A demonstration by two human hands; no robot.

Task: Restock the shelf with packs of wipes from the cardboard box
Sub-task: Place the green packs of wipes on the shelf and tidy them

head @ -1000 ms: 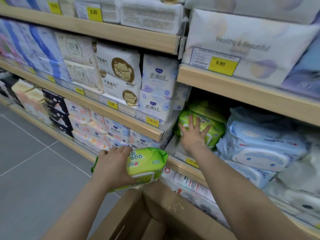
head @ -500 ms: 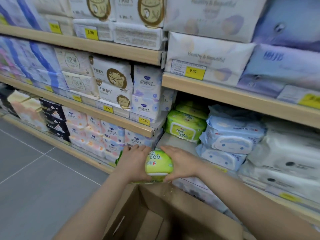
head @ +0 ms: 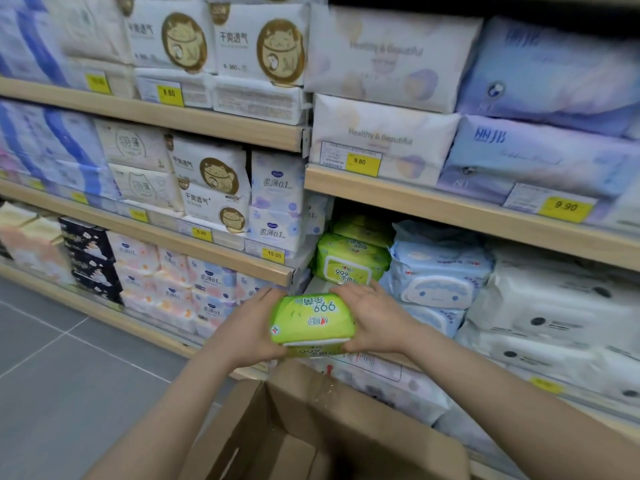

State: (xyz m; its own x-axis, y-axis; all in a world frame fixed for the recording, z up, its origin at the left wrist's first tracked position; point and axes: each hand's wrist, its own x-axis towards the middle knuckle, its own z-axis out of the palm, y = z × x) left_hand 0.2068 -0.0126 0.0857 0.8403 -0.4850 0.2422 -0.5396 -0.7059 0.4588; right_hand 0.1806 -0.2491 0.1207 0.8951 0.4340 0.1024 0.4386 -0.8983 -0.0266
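A soft, bright green plastic pack of wipes (head: 311,322) sits pressed between both palms, just above the open brown cardboard box (head: 346,427) at six o'clock. The left hand (head: 251,329) grasps its nine o'clock end and the right hand (head: 372,318) its three o'clock end, fingers wrapped round the edges. At twelve o'clock from the pack, matching green packs (head: 349,261) lie stacked on the light wooden shelf (head: 450,206), just beside pale blue packs (head: 438,271) at two o'clock.
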